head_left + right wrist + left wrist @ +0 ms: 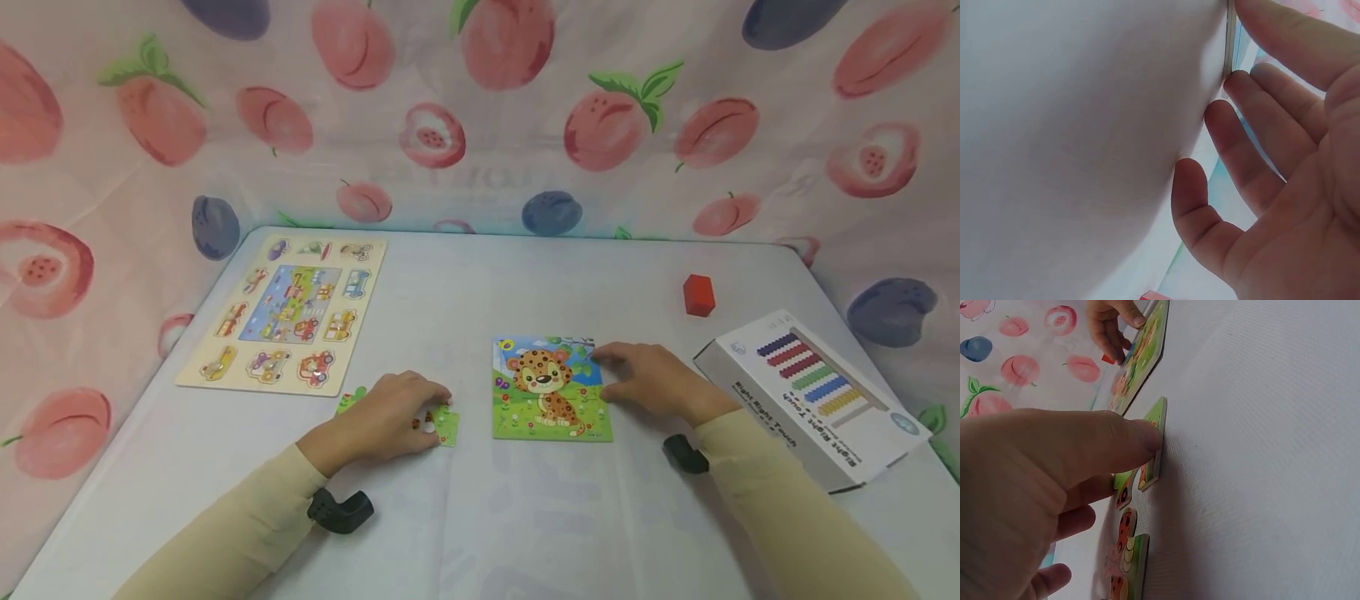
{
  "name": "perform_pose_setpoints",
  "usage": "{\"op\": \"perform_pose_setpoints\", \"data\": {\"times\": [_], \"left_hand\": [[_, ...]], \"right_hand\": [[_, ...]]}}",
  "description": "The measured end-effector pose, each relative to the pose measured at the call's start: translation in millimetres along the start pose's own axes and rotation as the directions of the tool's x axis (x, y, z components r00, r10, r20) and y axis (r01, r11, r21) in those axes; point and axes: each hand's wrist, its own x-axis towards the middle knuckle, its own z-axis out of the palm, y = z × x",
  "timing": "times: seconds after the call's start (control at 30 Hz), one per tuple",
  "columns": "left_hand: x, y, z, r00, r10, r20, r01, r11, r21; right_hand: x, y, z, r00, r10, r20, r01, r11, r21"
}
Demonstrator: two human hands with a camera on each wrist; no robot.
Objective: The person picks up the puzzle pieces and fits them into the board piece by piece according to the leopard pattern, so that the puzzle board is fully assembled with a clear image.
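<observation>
A square leopard puzzle [551, 390] lies flat in the middle of the table, its picture showing a spotted cub on green grass. My right hand [648, 379] touches its right edge with thumb and fingertips, the fingers loosely bent; the right wrist view shows these fingers [1241, 150] beside the board's thin edge. To the left, my left hand [390, 412] pinches a green puzzle piece [1157, 415] between thumb and fingers, low over the cloth. Another spotted piece [1127, 562] lies close by. My left hand partly covers the loose pieces in the head view.
A wooden vehicle puzzle board [341, 362] lies at the back left. On the right stands a white box [817, 400] with coloured strips pictured on it, and behind it a red block [699, 296]. Fruit-patterned cloth [495, 150] rises behind the table.
</observation>
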Motion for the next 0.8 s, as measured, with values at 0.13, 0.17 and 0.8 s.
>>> {"op": "perform_pose_setpoints", "data": {"times": [0.13,0.17,0.8], "left_hand": [[0.2,0.9,-0.7,1.0,0.005,0.0,-0.005,1.0,0.007],[0.5,1.0,-0.8,1.0,0.007,0.001,-0.007,1.0,0.01],[20.5,11.5,-7.8,0.999,0.049,-0.005,-0.049,0.997,0.053]], "right_hand": [[0.6,-0.7,-0.7,1.0,-0.001,-0.004,0.001,1.0,0.002],[0.6,-0.7,-0.8,1.0,-0.002,-0.005,0.002,1.0,0.002],[1.8,0.4,-0.8,1.0,-0.003,-0.03,0.003,1.0,0.005]]}}
